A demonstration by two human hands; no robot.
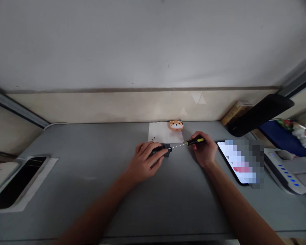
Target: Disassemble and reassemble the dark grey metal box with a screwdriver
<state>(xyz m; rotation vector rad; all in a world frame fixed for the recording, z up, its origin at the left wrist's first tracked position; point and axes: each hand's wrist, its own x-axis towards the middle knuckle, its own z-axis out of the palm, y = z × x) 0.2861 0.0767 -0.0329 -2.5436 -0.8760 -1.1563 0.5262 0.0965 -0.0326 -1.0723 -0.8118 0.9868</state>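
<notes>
My left hand (146, 161) is closed over a small black device (167, 152) lying on the grey table, its fingers covering most of it. In my right hand (206, 151) is a screwdriver (196, 140) with a black and yellow handle. Its thin metal shaft points left, and the tip reaches the right end of the device, close to my left fingertips. Just behind the device lies a white paper sheet (159, 131) with a few tiny dark bits, perhaps screws, at its lower left. An orange and white animal-face case (176, 125) rests on the sheet's right part.
Right of my right hand lies a lit phone (236, 163), partly blurred out, beside a white power strip (287, 173). A black cylinder (260, 114) leans near a box (236, 110) at the back right. A dark-screened device (20, 182) lies on paper at left.
</notes>
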